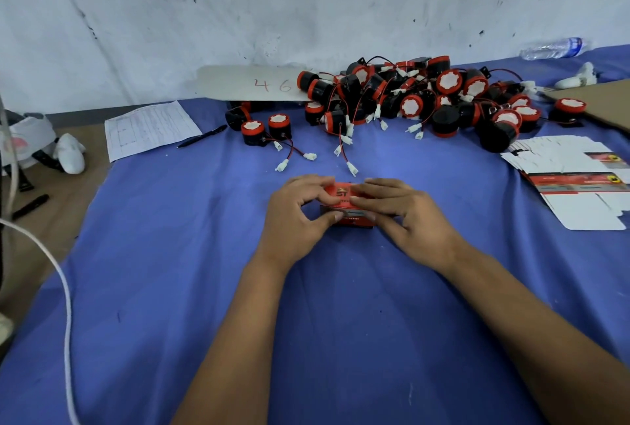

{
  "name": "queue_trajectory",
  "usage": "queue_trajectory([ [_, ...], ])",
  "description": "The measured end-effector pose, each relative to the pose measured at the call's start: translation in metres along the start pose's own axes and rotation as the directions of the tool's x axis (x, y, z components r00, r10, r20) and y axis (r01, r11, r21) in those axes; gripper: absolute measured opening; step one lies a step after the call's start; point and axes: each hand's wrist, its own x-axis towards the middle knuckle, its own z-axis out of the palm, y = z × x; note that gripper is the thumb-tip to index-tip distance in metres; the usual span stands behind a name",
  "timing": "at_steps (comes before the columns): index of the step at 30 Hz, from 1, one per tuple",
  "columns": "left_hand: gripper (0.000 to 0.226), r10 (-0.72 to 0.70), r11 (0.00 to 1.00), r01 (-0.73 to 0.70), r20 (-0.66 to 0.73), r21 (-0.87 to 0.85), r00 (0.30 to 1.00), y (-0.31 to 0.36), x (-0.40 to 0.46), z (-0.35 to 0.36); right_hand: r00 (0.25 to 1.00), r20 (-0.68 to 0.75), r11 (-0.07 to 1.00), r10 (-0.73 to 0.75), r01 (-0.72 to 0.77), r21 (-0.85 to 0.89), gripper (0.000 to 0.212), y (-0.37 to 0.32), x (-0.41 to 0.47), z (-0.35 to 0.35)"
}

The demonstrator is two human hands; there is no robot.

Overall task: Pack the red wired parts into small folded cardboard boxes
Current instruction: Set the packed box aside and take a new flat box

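A small red printed cardboard box (pixel 347 208) sat on the blue cloth-covered tabletop (pixel 170 254), centre of view, gripped from both sides. The left hand (pixel 300 216) held its left end, fingers (pixel 324 182) curled over the top and thumb pressed against the near face. The right hand (pixel 405 216) held the right end the same way, fingers bent across the top panel, thumb along the front. Whether the box's flaps were closed could not be told; the hands covered them.

Just beyond the box, loose red-and-black wire leads with white plastic connectors (pixel 351 169) trailed across the cloth. Behind them lay a heap of black cylindrical parts with red caps and red-black wires (pixel 426 101), piled against the wall, with two of the parts (pixel 266 131) standing apart on the heap's left side.

At the right, a fanned stack of flat unfolded white-and-red cardboard box blanks (pixel 572 179) rested on the cloth. A brown corrugated cardboard sheet (pixel 596 101) lay beyond it. A grey card marked "46" in red (pixel 252 84) leaned at the wall's base. Left of the heap lay a printed paper form (pixel 150 128) with a black pen (pixel 201 136) just beside it. A clear plastic water bottle (pixel 552 48) lay on its side at far right. A white cord (pixel 64 288) ran down the left edge.
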Motion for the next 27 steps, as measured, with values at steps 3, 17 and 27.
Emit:
queue_trajectory([
  [3, 0.021, -0.03, 0.997, 0.033, 0.045, -0.071, 0.999, 0.003, 0.0, 0.007, 0.999, 0.033, 0.999, -0.028, 0.029, -0.036, 0.038, 0.003, -0.004, 0.001],
  [17, 0.039, -0.133, 0.876, 0.178, 0.13, -0.449, 0.983, 0.06, 0.008, 0.041, 0.97, -0.195, 0.984, 0.147, -0.163, -0.066, 0.01, -0.029, -0.019, -0.058],
  [27, 0.044, 0.483, 0.658, -0.034, 0.387, -0.752, 0.785, 0.349, 0.055, 0.281, 0.559, -0.795, 0.677, 0.235, -0.681, -0.279, 0.009, -0.048, -0.221, -0.349],
])
